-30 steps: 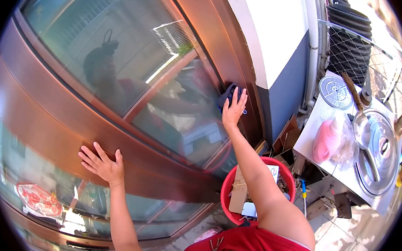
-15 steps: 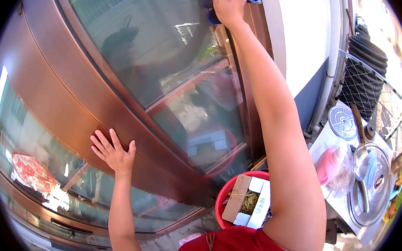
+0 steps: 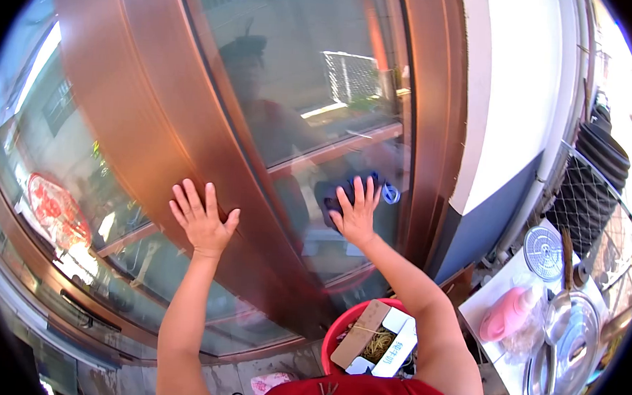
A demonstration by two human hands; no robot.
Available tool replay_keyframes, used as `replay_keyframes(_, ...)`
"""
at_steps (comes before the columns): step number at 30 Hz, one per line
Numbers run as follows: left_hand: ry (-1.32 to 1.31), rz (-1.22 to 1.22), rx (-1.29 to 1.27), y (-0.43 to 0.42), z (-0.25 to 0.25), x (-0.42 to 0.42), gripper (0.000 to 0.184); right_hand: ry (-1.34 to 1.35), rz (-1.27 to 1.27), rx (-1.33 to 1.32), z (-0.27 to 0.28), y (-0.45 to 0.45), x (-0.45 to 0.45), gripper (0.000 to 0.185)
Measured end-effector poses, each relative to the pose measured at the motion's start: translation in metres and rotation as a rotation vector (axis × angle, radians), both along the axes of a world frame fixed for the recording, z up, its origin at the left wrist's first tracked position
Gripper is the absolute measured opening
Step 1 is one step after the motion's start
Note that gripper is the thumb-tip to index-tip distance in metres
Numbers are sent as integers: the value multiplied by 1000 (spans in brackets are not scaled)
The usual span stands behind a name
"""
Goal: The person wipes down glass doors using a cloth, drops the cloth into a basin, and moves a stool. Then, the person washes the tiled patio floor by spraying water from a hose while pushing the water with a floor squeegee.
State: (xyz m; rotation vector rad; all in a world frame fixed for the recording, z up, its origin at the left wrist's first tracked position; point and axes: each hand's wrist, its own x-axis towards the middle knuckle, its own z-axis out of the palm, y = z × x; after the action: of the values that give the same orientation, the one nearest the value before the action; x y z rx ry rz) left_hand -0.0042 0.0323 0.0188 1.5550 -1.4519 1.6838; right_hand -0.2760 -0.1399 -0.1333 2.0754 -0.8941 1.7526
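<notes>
My left hand (image 3: 203, 219) lies flat on the brown metal frame (image 3: 147, 115) of a glazed door, open with fingers apart and nothing in it. Further right, my right hand (image 3: 358, 213) holds a dark blue cloth (image 3: 328, 204) against the lower glass pane (image 3: 287, 203), its fingers stretched over the fabric. Part of the cloth is hidden under the palm, and a lighter blue bit with a white pattern (image 3: 391, 193) sticks out beside the fingers. Reflections of a person and a fence show in the upper glass (image 3: 266, 71).
Below my right arm stands a red bucket (image 3: 334, 336) with an open cardboard box (image 3: 395, 351) in it. To the right, a white table (image 3: 473, 308) bears a pink bottle (image 3: 504, 314), a ladle (image 3: 559, 321) and a round metal lid (image 3: 588, 359). Black ribbed pipe (image 3: 584, 192) lies behind wire mesh.
My right hand has come down with the cloth from high on the glass to the lower pane, and the arm is now bent. The view has shifted; my left hand still rests on the frame.
</notes>
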Motion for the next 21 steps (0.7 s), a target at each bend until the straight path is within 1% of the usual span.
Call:
replay_keyframes(1, 7, -2, 7, 0, 0, 0, 72, 41, 22, -52, 38, 3, 1, 52)
replay_keyframes(3, 11, -8, 6, 0, 0, 0, 72, 101, 30, -164, 137, 13, 7, 54)
replay_keyframes(6, 29, -6, 20, 1, -1, 2, 73, 41, 58, -358, 280, 19, 36, 60)
replay_keyframes(8, 34, -20, 19, 1, -2, 3, 73, -45, 47, -520, 354, 9, 61, 57)
replay_keyframes(9, 37, -29, 12, 0, -2, 3, 73, -62, 23, -555, 384, 6, 71, 58)
replay_keyframes(10, 43, -29, 15, 0, -2, 3, 72, -7, 11, -534, 393, 20, 67, 58)
replay_keyframes(11, 47, -29, 12, 0, -1, 4, 72, -57, 37, -575, 412, 17, 75, 60)
replay_keyframes(12, 53, -30, 13, 0, -2, 4, 72, -91, 29, -581, 419, 19, 81, 59)
replay_keyframes(14, 80, -17, 32, 2, -3, 2, 72, -136, -1, -602, 411, 22, 84, 58)
replay_keyframes(15, 77, -19, 27, 2, -2, 2, 72, -89, 19, -554, 392, 23, 85, 59)
replay_keyframes(19, 73, -42, 16, 0, -2, 3, 71, 126, 92, -323, 233, 40, 73, 62)
replay_keyframes(21, 71, -53, 14, 1, -2, 3, 72, 306, 117, -240, 120, 38, 62, 59)
